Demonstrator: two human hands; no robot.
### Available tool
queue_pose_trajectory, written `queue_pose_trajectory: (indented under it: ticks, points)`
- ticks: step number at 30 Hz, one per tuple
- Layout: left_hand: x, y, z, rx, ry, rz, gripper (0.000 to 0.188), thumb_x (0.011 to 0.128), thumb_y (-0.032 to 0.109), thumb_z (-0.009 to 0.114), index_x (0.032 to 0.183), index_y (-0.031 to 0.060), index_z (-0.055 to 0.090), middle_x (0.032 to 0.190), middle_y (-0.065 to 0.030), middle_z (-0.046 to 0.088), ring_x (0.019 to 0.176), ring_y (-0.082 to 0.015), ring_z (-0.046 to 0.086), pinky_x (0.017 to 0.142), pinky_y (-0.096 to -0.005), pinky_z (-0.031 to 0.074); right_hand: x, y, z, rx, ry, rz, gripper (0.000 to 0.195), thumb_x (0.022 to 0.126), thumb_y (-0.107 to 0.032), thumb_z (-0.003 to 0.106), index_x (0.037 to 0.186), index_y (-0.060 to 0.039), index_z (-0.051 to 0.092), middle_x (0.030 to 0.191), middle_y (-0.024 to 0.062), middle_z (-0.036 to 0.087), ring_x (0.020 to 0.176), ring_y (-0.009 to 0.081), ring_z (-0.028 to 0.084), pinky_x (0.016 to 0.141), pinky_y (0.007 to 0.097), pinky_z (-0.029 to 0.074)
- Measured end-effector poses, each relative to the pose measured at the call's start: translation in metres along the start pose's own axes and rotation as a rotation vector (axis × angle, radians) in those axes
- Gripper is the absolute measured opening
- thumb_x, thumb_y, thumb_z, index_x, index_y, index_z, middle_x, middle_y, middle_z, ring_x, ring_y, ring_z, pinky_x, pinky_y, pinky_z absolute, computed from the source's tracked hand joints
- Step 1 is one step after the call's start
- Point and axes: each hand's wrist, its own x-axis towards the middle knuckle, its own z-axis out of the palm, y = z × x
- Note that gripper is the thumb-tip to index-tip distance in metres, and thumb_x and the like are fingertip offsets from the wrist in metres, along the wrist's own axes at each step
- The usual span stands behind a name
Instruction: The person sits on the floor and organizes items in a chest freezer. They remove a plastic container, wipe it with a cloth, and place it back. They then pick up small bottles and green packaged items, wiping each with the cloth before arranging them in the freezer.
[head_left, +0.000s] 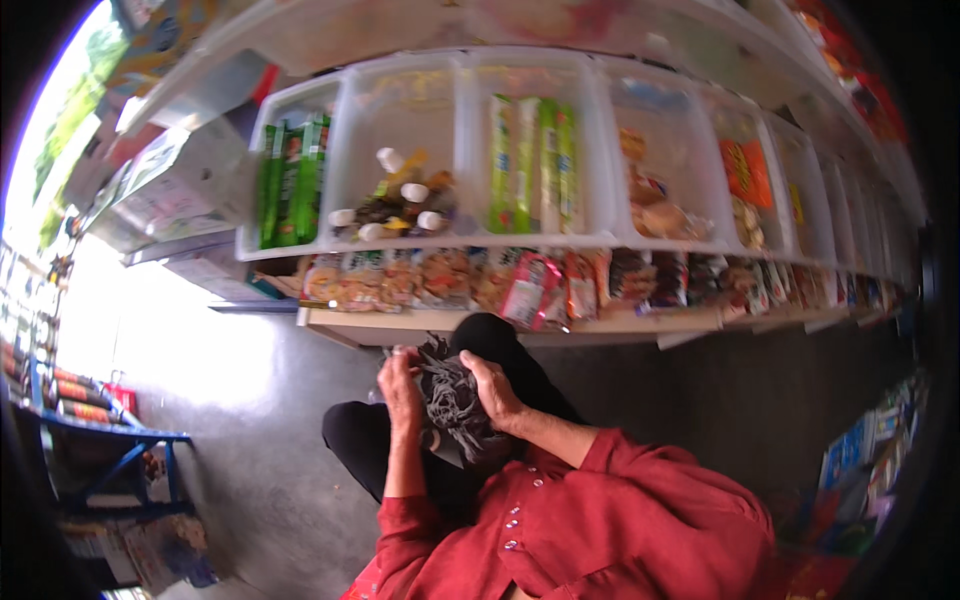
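Note:
A bundle of dark grey stringy material (454, 401), which looks like cloth strips or yarn, rests over my lap between my hands. My right hand (491, 390) grips its right side, thumb on top. At the upper left of the bundle, my left hand (403, 386) has its fingers bent together at some loose grey ends; whether it pinches a strand is too small to tell. Both forearms come out of red sleeves. My knees, in black trousers (495, 337), are spread on either side. Beneath the bundle a round light-coloured edge shows partly, mostly hidden.
Ahead stands a shelf with translucent plastic bins (536, 150) of packaged snacks. Below them, more snack packets (442, 277) lie along a wooden shelf edge (405, 319). A blue metal rack (112, 427) with goods is at the left, and cartons (172, 187) stand at the upper left.

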Motion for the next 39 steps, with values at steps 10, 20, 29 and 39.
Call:
queue_pose_trajectory:
  ticks: [10,20,29,39]
  points:
    - [0.022,-0.032,0.005,-0.322,-0.041,-0.108,0.038,0.096,0.035,0.044,0.095,0.0012,0.060,0.083,-0.0100,0.065,0.074,-0.0218,0.064,0.068,-0.0313,0.052,-0.025,-0.083,-0.120,0.814,-0.141,0.380,0.037,0.091,-0.032,0.050,0.106,0.0008,0.061,0.098,0.0132,0.067,0.087,0.0224,0.066,0.085,0.0358,0.051]
    - [0.043,-0.068,0.022,-0.133,-0.204,-0.151,0.016,0.091,0.020,0.056,0.094,0.0050,0.062,0.082,-0.0033,0.065,0.073,-0.0126,0.063,0.063,-0.0246,0.049,-0.042,-0.191,-0.186,0.622,0.127,-0.148,0.045,0.089,-0.033,0.052,0.116,0.0022,0.056,0.106,0.0147,0.064,0.096,0.0250,0.063,0.088,0.0379,0.049]
    - [0.004,-0.051,0.015,-0.073,-0.195,-0.102,0.018,0.090,0.018,0.057,0.095,0.0014,0.062,0.078,-0.0029,0.062,0.070,-0.0110,0.059,0.064,-0.0236,0.046,0.057,-0.250,-0.155,-0.828,0.640,-0.541,0.035,0.090,-0.032,0.051,0.110,-0.0039,0.061,0.094,0.0168,0.065,0.089,0.0292,0.062,0.081,0.0348,0.046]
    - [0.007,-0.064,0.025,0.330,-0.174,0.033,0.022,0.087,0.017,0.058,0.095,-0.0024,0.063,0.079,-0.0108,0.066,0.072,-0.0167,0.062,0.069,-0.0305,0.050,0.110,-0.280,-0.168,-1.120,0.531,-0.553,0.036,0.083,-0.028,0.059,0.105,0.0002,0.063,0.104,0.0221,0.061,0.101,0.0356,0.058,0.086,0.0414,0.045]
